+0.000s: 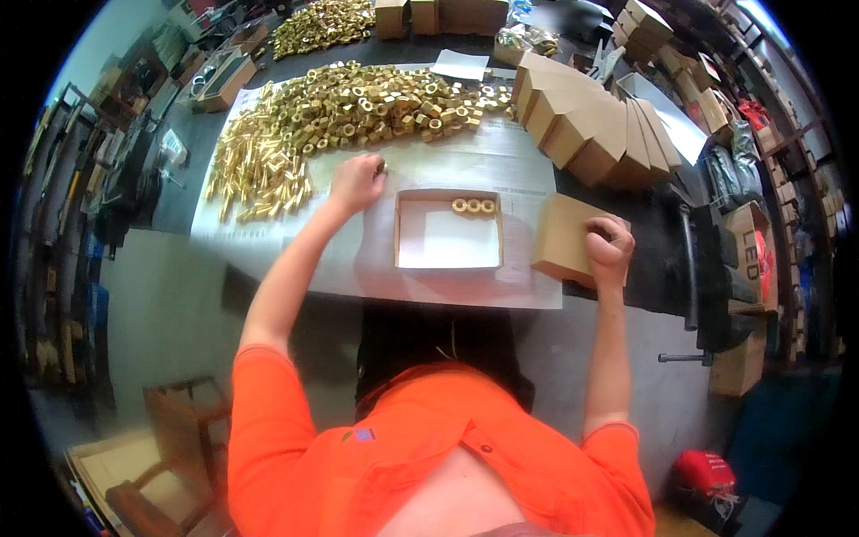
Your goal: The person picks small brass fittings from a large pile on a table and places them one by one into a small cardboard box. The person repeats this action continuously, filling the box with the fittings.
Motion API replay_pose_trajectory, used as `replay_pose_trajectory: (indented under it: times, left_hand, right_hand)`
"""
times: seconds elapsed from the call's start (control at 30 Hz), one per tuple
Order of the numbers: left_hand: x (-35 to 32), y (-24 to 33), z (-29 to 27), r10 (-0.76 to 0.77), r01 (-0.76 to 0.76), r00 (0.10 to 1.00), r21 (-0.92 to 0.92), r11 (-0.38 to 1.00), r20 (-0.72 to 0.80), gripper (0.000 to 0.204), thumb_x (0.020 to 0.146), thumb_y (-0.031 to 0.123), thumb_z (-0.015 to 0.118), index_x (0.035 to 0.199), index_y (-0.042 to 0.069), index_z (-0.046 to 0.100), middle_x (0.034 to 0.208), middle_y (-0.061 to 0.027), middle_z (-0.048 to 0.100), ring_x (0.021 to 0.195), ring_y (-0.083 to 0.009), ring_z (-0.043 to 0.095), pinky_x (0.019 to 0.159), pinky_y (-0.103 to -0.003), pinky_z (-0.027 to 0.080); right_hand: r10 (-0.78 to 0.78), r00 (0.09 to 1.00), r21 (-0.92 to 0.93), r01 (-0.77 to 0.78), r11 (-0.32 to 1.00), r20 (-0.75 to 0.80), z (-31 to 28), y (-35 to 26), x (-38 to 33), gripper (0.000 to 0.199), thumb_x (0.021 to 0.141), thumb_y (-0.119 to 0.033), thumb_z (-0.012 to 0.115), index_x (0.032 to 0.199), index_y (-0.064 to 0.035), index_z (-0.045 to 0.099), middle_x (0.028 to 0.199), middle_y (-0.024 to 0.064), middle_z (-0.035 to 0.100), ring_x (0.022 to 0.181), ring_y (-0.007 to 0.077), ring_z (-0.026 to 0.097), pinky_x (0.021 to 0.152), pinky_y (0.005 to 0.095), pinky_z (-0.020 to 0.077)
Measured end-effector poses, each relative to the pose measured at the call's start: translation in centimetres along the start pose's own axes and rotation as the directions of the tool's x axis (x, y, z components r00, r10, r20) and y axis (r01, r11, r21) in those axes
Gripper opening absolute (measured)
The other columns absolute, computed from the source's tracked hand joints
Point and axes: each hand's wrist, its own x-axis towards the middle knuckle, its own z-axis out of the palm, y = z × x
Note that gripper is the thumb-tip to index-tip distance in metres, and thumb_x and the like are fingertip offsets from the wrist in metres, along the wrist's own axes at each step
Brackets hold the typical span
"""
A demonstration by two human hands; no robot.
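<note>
Left hand: The left hand (358,182) is curled in narrow; its palm is hidden and a dark spot shows by the fingertips, so I cannot tell whether it holds anything.
Right hand: The right hand (610,246) is drawn into a fist, knuckles against the closed carton (562,234) and covering part of its top; the inside of the fist is not visible.
Open box: The open box (399,231) lies between the hands, to the right of the left one and nearer the body; mouth up, long axis running left to right.
Nuts in box: Three brass nuts (467,206) sit side by side in its far right corner, holes upward, their row parallel to the long side.
Brass heaps: Beyond the left hand is a nut heap (376,103), individual pieces overlapping; left of that hand, slender brass pins (259,174) point various ways.
Obstructions: Leaning cartons (586,125) stand beyond the right hand; a metal bar (689,268) rises to its right.
Frame edge: Shelving beyond both hands is bent and cut off by the dark rim.
</note>
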Motion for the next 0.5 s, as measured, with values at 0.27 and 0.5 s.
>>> replay_pose_trajectory:
  times: [0.27, 0.5]
  left_hand:
    - [-0.5, 5.8, -5.3, 0.1, -0.104, 0.994, -0.501, 0.859, -0.036, 0.016, 0.074, 0.009, 0.068, 0.088, 0.0, 0.069, 0.073, -0.0084, 0.068, 0.06, -0.0086, 0.059, 0.054, -0.023, 0.046]
    - [-2.3, 11.3, -2.6, 0.199, -0.183, 0.97, -0.121, 0.976, 0.138, 0.014, 0.07, 0.018, 0.063, 0.078, 0.009, 0.069, 0.071, -0.011, 0.065, 0.067, -0.0284, 0.063, 0.061, -0.04, 0.05]
  right_hand:
    - [-0.03, 0.999, 0.019, 0.03, 0.999, -0.017, 0.1, 0.6, -0.1, 0.02, 0.061, -0.006, 0.053, 0.075, 0.0004, 0.066, 0.083, 0.0134, 0.065, 0.084, 0.025, 0.062, 0.078, 0.0294, 0.0472]
    - [-0.026, 0.999, 0.013, 0.026, 1.0, -0.023, -0.1, 0.1, -0.1, 0.02, 0.061, -0.006, 0.052, 0.075, 0.0005, 0.066, 0.083, 0.0135, 0.065, 0.084, 0.0249, 0.062, 0.078, 0.0294, 0.0476]
